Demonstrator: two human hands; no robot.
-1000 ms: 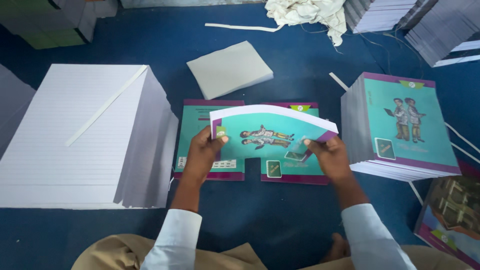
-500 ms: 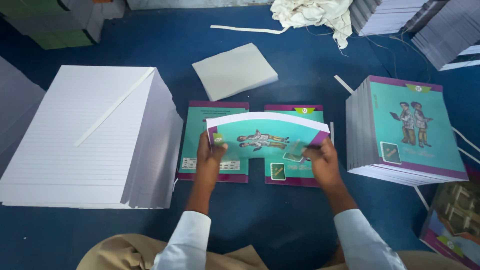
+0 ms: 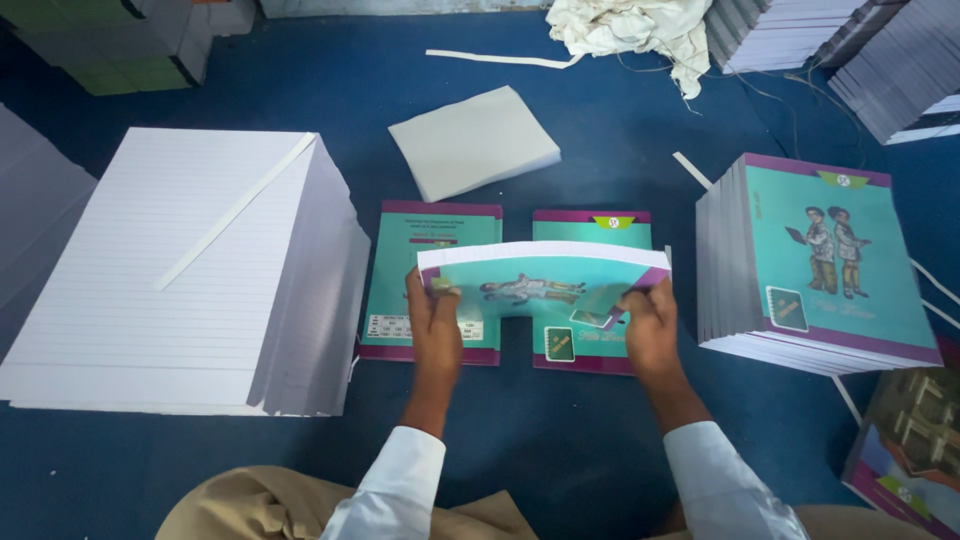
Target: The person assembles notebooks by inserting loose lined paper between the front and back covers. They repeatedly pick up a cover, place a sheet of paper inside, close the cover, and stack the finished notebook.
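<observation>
My left hand (image 3: 433, 325) and my right hand (image 3: 648, 328) grip the two ends of a teal notebook (image 3: 545, 280) with a purple edge and white pages, holding it bowed above the floor. Beneath it an opened-out teal and purple cover sheet (image 3: 440, 250) lies flat on the blue floor. A tall stack of ruled white paper (image 3: 200, 270) stands to the left with a loose white strip across its top. To the right rises a stack of finished teal notebooks (image 3: 815, 265).
A small wad of blank white sheets (image 3: 472, 150) lies beyond the cover. White cloth (image 3: 630, 28) and more book stacks (image 3: 880, 50) sit at the back right, green stacks (image 3: 110, 45) at the back left. Other printed covers (image 3: 915, 440) lie at the right edge.
The notebook has tipped flatter and lower over the open cover, its page edge now facing me. Both hands stayed on its ends.
</observation>
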